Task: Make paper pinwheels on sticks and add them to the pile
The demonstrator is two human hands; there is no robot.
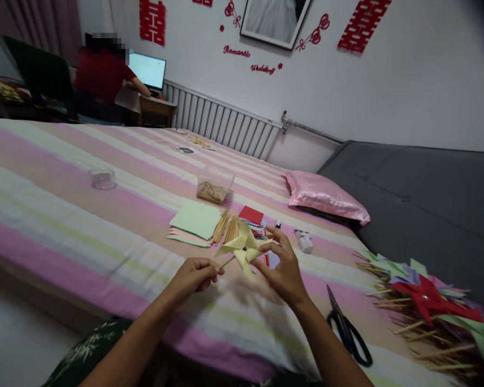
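Observation:
A pale yellow paper pinwheel (242, 250) with a dark pin at its centre is held up over the bed. My left hand (197, 275) is closed round its thin wooden stick (227, 262). On the other side, my right hand (281, 263) has thumb and fingertips on the right blade. Just behind the pinwheel lie bundled wooden sticks (226, 226), a stack of pale green paper sheets (196, 219) and a pile of smaller squares with a red sheet (251, 215) on top. Black scissors (344, 325) rest to the right of my right forearm.
Finished pinwheels (427, 301) are heaped at the right. A clear box (215, 184) holds short sticks; a clear round lid (103, 178) lies further left. A pink pillow (326, 196) leans by the grey headboard (419, 188). A person in red (100, 75) sits at a desk behind.

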